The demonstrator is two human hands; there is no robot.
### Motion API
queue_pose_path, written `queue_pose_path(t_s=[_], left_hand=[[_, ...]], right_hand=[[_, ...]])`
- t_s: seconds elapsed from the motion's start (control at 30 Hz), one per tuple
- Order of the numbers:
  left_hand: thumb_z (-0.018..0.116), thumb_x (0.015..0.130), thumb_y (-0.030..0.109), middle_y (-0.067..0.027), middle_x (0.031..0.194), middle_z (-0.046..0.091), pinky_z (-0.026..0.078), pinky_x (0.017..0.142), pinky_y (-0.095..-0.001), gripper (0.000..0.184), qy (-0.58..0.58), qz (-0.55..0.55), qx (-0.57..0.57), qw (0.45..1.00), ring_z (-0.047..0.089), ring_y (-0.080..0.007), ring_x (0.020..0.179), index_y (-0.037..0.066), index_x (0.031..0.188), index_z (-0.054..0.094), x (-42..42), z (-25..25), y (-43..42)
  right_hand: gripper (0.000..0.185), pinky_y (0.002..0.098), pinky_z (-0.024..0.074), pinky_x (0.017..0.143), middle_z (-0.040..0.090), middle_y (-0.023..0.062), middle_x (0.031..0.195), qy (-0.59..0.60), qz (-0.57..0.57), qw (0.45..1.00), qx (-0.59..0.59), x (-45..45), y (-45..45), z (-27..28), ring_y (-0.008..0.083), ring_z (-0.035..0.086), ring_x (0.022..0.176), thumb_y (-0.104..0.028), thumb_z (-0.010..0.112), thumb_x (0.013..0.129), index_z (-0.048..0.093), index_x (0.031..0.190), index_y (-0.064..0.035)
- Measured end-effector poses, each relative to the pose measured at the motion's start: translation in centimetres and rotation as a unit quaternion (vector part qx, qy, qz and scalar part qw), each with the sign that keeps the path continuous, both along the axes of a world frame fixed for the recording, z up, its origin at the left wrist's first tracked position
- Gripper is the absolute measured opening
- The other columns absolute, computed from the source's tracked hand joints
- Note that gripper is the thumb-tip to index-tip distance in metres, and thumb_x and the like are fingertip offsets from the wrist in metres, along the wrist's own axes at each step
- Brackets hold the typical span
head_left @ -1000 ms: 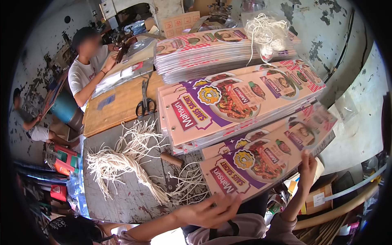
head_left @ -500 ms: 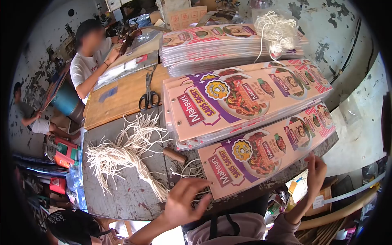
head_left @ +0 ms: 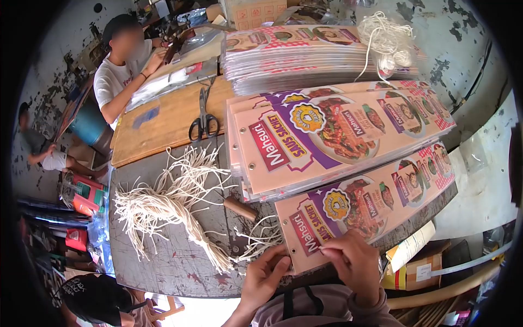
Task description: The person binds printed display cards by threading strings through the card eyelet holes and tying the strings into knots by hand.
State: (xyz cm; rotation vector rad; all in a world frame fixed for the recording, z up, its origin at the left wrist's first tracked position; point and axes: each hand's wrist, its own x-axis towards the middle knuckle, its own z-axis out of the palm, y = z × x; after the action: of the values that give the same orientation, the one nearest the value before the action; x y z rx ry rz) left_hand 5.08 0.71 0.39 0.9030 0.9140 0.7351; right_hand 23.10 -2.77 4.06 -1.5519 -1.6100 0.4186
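A long printed sheet with two metal eyelets at its left end lies at the table's front edge. My left hand is closed at the sheet's lower left corner, its thumb and fingers around the edge. Over the lower edge, my right hand has thumb and forefinger pinched together; whatever is between them is too small to tell. Left of the sheet are loose white strings and a short wooden handle. Behind lies a stack of the same printed sheets.
A big bundle of white strings, black scissors and a wooden board are on the left. Another stack bears a bag of string. One person works at the far left; a capped head shows below.
My right hand has moved left from the sheet's right part to near its eyelet end. My left hand, spread half a second ago, has closed at the corner. The sheet was laid down.
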Motion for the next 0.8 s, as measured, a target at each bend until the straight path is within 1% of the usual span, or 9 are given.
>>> queue_pose_path(t_s=[0.03, 0.07, 0.2, 0.27, 0.4, 0.5, 0.57, 0.7, 0.8], left_hand=[[0.047, 0.092, 0.004, -0.0123, 0.104, 0.060, 0.052, 0.079, -0.0272, 0.029, 0.004, -0.012, 0.005, 1.000, 0.058, -0.0146, 0.095, -0.008, 0.119, 0.047, 0.0, -0.2, 0.1], [0.049, 0.092, 0.002, -0.0117, 0.104, 0.060, 0.050, 0.080, -0.0253, 0.026, 0.007, -0.026, 0.010, 1.000, 0.057, -0.0128, 0.096, -0.008, 0.117, 0.048, -0.1, -0.3, 0.2], [0.053, 0.090, 0.002, -0.0104, 0.100, 0.061, 0.049, 0.081, -0.0238, 0.025, -0.015, -0.044, -0.014, 0.999, 0.057, -0.0110, 0.094, -0.007, 0.113, 0.050, -0.6, -0.8, 0.6], [0.054, 0.090, 0.002, -0.0095, 0.097, 0.061, 0.049, 0.080, -0.0238, 0.025, 0.011, -0.075, -0.027, 0.997, 0.058, -0.0103, 0.090, -0.006, 0.113, 0.050, -0.8, -0.6, 0.8], [0.055, 0.090, 0.002, -0.0092, 0.096, 0.061, 0.050, 0.079, -0.0234, 0.024, 0.003, -0.094, -0.030, 0.995, 0.059, -0.0101, 0.087, -0.006, 0.112, 0.050, -1.0, -1.0, 0.9], [0.055, 0.090, 0.003, -0.0092, 0.096, 0.061, 0.050, 0.078, -0.0230, 0.024, -0.002, -0.089, -0.043, 0.995, 0.059, -0.0100, 0.088, -0.006, 0.112, 0.050, -1.0, -0.8, 0.9], [0.057, 0.087, 0.001, -0.0080, 0.097, 0.060, 0.048, 0.079, -0.0270, 0.025, 0.000, -0.095, -0.073, 0.993, 0.058, -0.0120, 0.089, -0.004, 0.110, 0.049, -1.0, -0.6, 1.0], [0.057, 0.087, 0.001, -0.0078, 0.097, 0.059, 0.047, 0.080, -0.0262, 0.028, -0.008, -0.079, -0.046, 0.996, 0.057, -0.0114, 0.089, -0.004, 0.113, 0.048, -0.9, -0.4, 1.0], [0.054, 0.090, 0.001, -0.0094, 0.099, 0.060, 0.049, 0.080, -0.0236, 0.026, -0.023, -0.095, -0.024, 0.995, 0.057, -0.0104, 0.092, -0.006, 0.114, 0.047, -0.9, -0.4, 1.2]], right_hand=[[0.015, 0.0342, 0.0455, 0.062, 0.058, 0.0099, 0.078, -0.016, 0.045, 0.999, -0.005, -0.3, 0.5, 0.2, 0.0270, 0.056, 0.067, 0.000, 0.062, 0.078, 0.059, 0.093, -0.0033], [0.020, 0.0353, 0.0451, 0.062, 0.058, 0.0096, 0.079, -0.017, 0.068, 0.998, -0.005, -0.4, 0.9, 0.2, 0.0259, 0.055, 0.070, 0.002, 0.062, 0.077, 0.059, 0.096, -0.0025], [0.024, 0.0355, 0.0458, 0.063, 0.058, 0.0100, 0.081, -0.005, 0.089, 0.996, -0.015, -0.8, 1.8, -0.6, 0.0260, 0.055, 0.072, 0.002, 0.063, 0.075, 0.059, 0.099, -0.0017], [0.029, 0.0352, 0.0467, 0.067, 0.058, 0.0106, 0.085, -0.040, 0.138, 0.989, -0.015, -0.7, 2.2, -0.4, 0.0267, 0.055, 0.076, 0.003, 0.063, 0.073, 0.059, 0.101, -0.0011], [0.032, 0.0348, 0.0472, 0.070, 0.058, 0.0103, 0.088, 0.014, 0.103, 0.992, -0.065, -0.6, 1.6, -0.8, 0.0276, 0.055, 0.079, 0.003, 0.063, 0.072, 0.059, 0.103, -0.0014], [0.032, 0.0338, 0.0475, 0.071, 0.057, 0.0092, 0.090, 0.017, 0.136, 0.989, -0.059, -0.1, 1.9, -0.9, 0.0275, 0.055, 0.083, 0.002, 0.063, 0.071, 0.060, 0.103, -0.0017], [0.031, 0.0327, 0.0480, 0.071, 0.057, 0.0089, 0.092, -0.046, 0.157, 0.986, -0.035, 0.0, 2.2, -0.6, 0.0266, 0.056, 0.086, 0.001, 0.063, 0.072, 0.061, 0.103, -0.0025], [0.033, 0.0326, 0.0481, 0.071, 0.057, 0.0098, 0.095, -0.068, 0.176, 0.981, -0.046, -0.1, 2.3, -0.1, 0.0262, 0.055, 0.087, 0.000, 0.064, 0.071, 0.060, 0.104, -0.0026], [0.037, 0.0330, 0.0481, 0.071, 0.055, 0.0114, 0.099, -0.074, 0.187, 0.978, -0.060, -0.1, 2.2, 0.0, 0.0274, 0.055, 0.086, -0.001, 0.065, 0.070, 0.059, 0.106, -0.0023]])
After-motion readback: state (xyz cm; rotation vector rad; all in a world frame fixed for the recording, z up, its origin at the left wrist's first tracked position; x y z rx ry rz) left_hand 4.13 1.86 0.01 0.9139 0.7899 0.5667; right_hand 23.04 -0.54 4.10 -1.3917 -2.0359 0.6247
